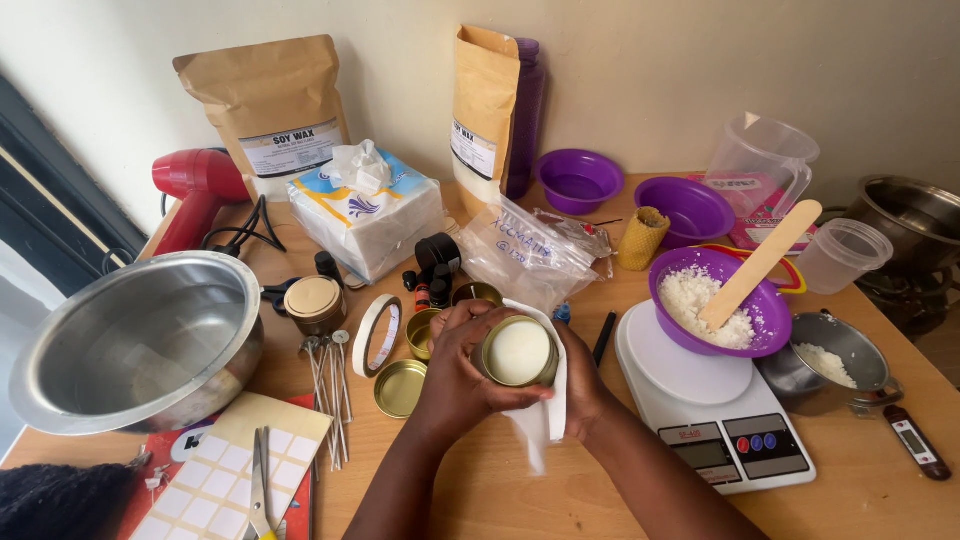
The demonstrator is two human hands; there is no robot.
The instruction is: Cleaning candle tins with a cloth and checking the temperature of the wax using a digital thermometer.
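Your left hand [462, 362] is wrapped around a small gold tin [520, 352], fingers curled over its near side and thumb by the rim, so the tin tips its open mouth up toward you. The inside of the tin looks pale and smooth. Your right hand [578, 375] cups the tin from the other side with a white tissue [545, 415] pressed between palm and metal; the loose end of the tissue hangs down below your wrists. Both hands are closed on the tin, above the middle of the table's near edge [480, 490].

Just left of your left hand lie a gold lid [399, 388], a second open tin [423, 331] and a roll of tape [377, 334] standing on edge, with a few candle wicks [330, 385] beside them. A big steel bowl [140, 340] sits toward the left edge. Just right of your right hand stands a white kitchen scale [715, 410], carrying a purple bowl [720, 300] of white wax flakes with a flat wooden stick [760, 262] leaning in it. A tissue pack [365, 212] rests farther back, toward the wall.
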